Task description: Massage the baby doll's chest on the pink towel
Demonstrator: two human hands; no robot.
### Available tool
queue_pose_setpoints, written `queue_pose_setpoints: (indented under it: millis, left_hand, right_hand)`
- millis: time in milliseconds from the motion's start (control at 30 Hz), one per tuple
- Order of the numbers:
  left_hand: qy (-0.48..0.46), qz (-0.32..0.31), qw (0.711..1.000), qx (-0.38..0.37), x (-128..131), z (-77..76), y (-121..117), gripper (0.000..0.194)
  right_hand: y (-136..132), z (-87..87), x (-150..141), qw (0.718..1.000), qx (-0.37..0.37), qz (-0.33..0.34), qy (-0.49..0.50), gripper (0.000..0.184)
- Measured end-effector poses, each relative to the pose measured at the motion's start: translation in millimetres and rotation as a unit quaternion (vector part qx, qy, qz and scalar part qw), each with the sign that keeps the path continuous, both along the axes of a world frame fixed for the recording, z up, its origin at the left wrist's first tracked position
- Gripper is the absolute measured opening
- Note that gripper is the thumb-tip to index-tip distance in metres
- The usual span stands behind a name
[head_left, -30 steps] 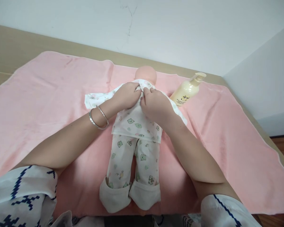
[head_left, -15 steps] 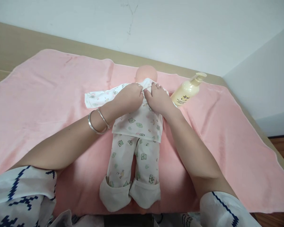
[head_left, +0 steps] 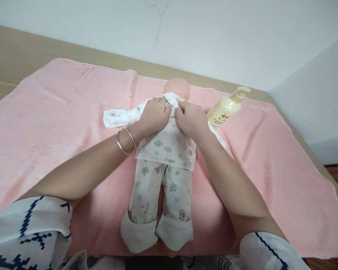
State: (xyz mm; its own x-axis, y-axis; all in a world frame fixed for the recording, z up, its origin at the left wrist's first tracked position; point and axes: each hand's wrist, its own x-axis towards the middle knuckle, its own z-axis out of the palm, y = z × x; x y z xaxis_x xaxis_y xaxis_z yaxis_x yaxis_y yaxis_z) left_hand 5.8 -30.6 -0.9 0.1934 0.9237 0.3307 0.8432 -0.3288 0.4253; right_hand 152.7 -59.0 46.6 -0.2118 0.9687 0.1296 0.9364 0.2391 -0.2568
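On my feed the shirt [head_left: 166,144], white with small green bear prints, lies over the doll just past the middle of the pink cloth, toward its far edge. Both of my hands are at its neckline. The left hand [head_left: 156,115] grasps the fabric just left of the collar's middle, fingers curled over and thumb pressed in; the right hand [head_left: 193,119] pinches the collar from the other side, thumb and index finger on the fabric. They sit near each other, with a narrow strip of collar between them. The hem spreads below both hands, toward the near edge of the pink cloth [head_left: 81,97], and one sleeve [head_left: 121,117] stretches flat past my left hand toward the left edge. The other shows partly beyond my right wrist — its end, at least.

The doll's head [head_left: 177,88] pokes out beyond the collar, close to the far edge. Below the hem, the matching trousers [head_left: 148,187] run down to the near edge, their wide pale cuffs [head_left: 174,232] turned up. A cream pump bottle [head_left: 225,109] leans, tilted, to the right of my right hand, near the far edge (its lower end is hidden from me). Two silver bangles [head_left: 123,141] ring my left wrist.
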Motion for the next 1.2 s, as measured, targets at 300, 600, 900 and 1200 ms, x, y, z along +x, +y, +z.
queue_pose_setpoints:
  millis: [300,600,900,1200]
  left_hand:
    - [-0.007,0.001,1.0,0.002,1,-2.1,0,0.044]
    - [-0.001,0.012,1.0,0.0,1,-3.6,1,0.042]
    - [-0.014,0.016,1.0,-0.005,0,-1.1,-1,0.04]
    - [-0.019,0.022,1.0,0.009,2,-5.4,1,0.036]
  right_hand:
    - [12,-23.2,0,0.999,0.041,0.002,0.018,0.06]
    - [8,-12.8,1,0.999,0.029,0.016,0.002,0.055]
    - [-17,20.5,2,0.988,0.139,-0.019,0.072,0.057]
    - [-1,-12.0,-4,0.995,0.047,0.066,0.052,0.054]
